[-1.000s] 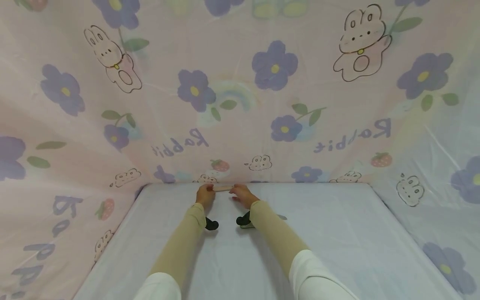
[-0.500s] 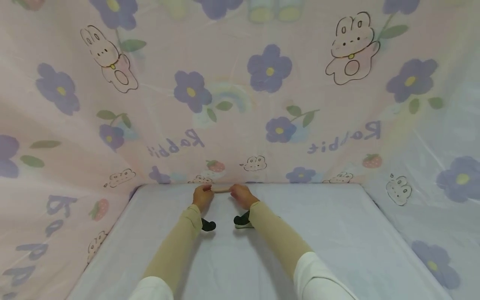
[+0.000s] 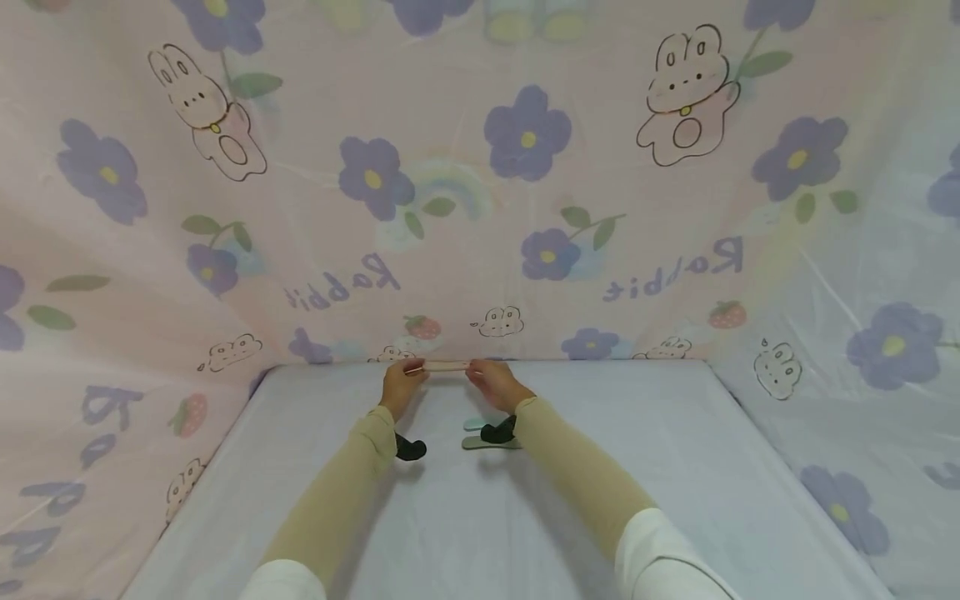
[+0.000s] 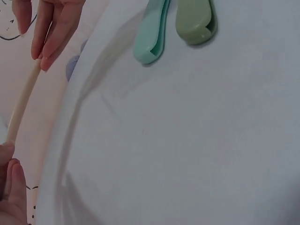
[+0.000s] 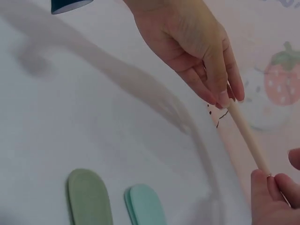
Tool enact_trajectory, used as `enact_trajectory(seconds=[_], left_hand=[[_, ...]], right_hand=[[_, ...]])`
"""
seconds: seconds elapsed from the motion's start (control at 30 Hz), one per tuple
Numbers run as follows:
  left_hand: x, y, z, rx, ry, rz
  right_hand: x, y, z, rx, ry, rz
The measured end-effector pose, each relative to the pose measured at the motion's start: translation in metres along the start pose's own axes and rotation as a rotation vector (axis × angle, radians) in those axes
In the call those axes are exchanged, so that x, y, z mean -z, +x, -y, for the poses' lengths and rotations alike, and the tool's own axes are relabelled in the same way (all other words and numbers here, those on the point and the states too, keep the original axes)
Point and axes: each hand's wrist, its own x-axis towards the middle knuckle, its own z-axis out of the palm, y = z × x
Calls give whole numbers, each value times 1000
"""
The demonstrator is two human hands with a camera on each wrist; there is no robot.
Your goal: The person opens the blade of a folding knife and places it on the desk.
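My left hand (image 3: pixel 401 385) and right hand (image 3: pixel 498 385) pinch the two ends of a slim beige bag clip (image 4: pixel 23 101) above the table's far edge. In the head view, two thin strips run side by side between the hands. In the right wrist view my left fingers (image 5: pixel 222 96) grip its upper end, my right thumb and fingers (image 5: pixel 262 197) its lower end. Below the right hand lie an olive-green bag clip (image 3: pixel 476 444) and a teal bag clip (image 3: pixel 474 424), roughly parallel. The right forearm partly hides both in the head view.
A white-covered table (image 3: pixel 450 517) spreads under the arms. Behind and beside it hangs a printed curtain (image 3: pixel 450 250) with rabbits and flowers, close to the hands. Dark wrist-worn pieces (image 3: pixel 411 450) stick out below each wrist.
Both hands have risen slightly, and the gap between them is wider. The beige clip now shows as two separate strips. More of the green and teal clips has come into view.
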Motion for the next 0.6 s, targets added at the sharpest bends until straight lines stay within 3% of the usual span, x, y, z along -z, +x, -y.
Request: enact_trajectory(seconds=[0.23, 0.47, 0.6], left_hand=[[4, -10, -8, -45, 15, 42], [3, -23, -13, -126, 78, 5], [0, -29, -16, -191, 61, 0]], right_hand=[[11, -16, 2, 27, -29, 68], [16, -32, 1, -27, -79, 66], [21, -45, 1, -18, -76, 92]])
